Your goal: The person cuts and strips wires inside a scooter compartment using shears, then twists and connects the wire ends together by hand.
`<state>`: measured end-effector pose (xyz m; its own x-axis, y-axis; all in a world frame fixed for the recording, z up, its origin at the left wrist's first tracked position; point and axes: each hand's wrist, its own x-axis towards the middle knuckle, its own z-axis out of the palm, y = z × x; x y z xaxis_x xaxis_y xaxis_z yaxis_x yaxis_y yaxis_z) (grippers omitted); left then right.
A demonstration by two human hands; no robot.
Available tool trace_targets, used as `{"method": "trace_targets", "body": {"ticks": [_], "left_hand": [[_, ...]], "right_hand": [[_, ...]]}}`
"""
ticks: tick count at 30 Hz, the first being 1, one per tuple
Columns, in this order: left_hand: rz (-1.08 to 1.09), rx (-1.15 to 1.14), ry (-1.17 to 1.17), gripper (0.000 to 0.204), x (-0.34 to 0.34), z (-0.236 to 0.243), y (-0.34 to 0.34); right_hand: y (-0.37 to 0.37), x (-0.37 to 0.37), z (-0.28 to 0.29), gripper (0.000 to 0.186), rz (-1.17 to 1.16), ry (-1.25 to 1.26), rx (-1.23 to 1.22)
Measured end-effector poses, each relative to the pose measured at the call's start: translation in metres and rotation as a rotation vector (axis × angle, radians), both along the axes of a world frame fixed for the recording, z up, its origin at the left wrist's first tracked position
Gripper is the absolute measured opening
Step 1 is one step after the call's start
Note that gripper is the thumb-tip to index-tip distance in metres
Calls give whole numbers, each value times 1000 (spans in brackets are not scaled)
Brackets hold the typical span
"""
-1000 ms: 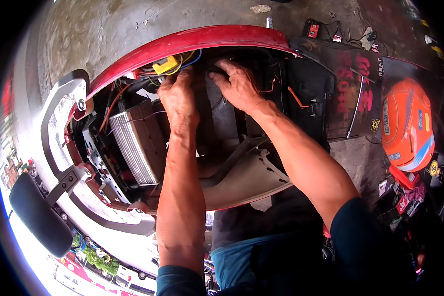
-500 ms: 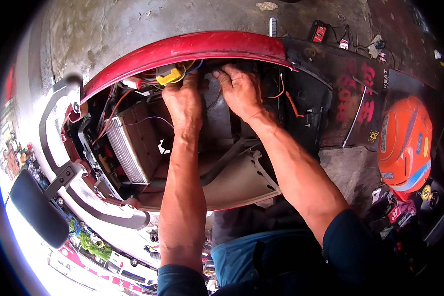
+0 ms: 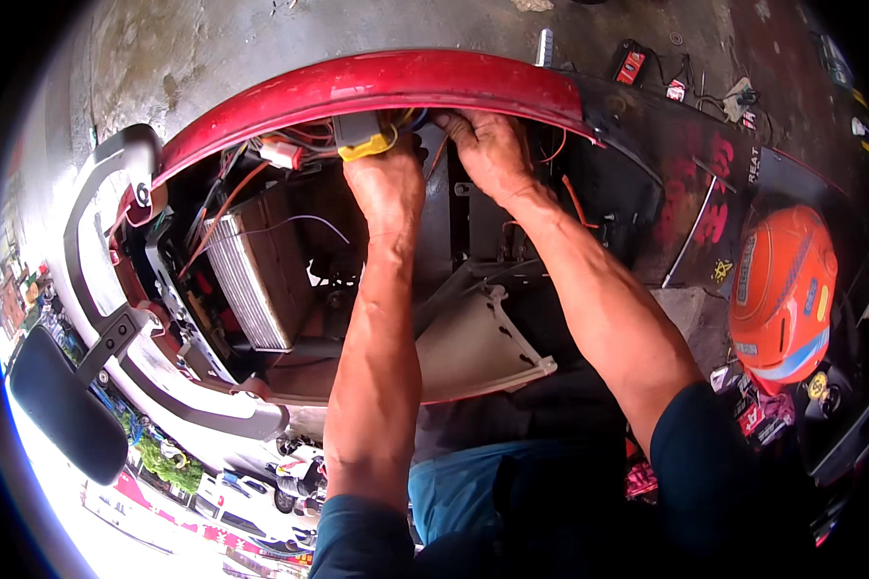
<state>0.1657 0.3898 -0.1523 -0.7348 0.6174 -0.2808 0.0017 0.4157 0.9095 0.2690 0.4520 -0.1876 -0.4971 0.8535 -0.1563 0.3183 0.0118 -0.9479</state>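
Observation:
Both hands reach into the open front of a vehicle, beneath the curved red panel (image 3: pixel 386 79). My left hand (image 3: pixel 388 191) is closed among the wiring, its fingertips hidden, directly below a grey connector block with a yellow end (image 3: pixel 365 147). To its right, my right hand (image 3: pixel 494 159) curls up under the panel's edge with the thumb bent inward; what its fingers grip is hidden. A thin orange-red wire (image 3: pixel 439 154) hangs by the right thumb. Left of the connector block lies a white and red plug (image 3: pixel 282 152) on bundled wires.
A silver finned radiator (image 3: pixel 251 280) stands in the left of the bay, with a loose purple wire (image 3: pixel 304 218) beside it. A black mirror (image 3: pixel 68 405) juts out on a bracket at left. At right are an orange helmet (image 3: pixel 787 289) and a thin metal rod (image 3: pixel 693 224).
The view has shifted slightly. The grey and yellow connector block now shows more fully above my left hand. My right hand has gone a little further under the panel edge.

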Motion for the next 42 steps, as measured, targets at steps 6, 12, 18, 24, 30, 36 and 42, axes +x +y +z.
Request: {"method": "trace_targets", "body": {"ticks": [6,12,18,24,30,36,42], "left_hand": [[162,344,96,9,-1,-26,17],[-74,208,-92,17,2,6,7],[-132,-53,169,26,-13,-13,8],[-211,-255,-401,33,0,18,-14],[-222,-83,-457,13,18,-14,-4],[-208,-80,-385,13,31,-35,-12],[-177,-187,-436,18,43,-50,-10]], "right_hand": [[18,-2,-1,26,45,-105,55],[-2,-1,4,28,-99,-112,-67],[-19,-18,-9,23,-241,41,-163],[-47,2,4,19,-245,-242,111],[-70,8,16,24,-461,-300,333],[-86,12,-2,12,-1203,168,-355],[-97,56,-49,19,-1346,94,-933]]}}
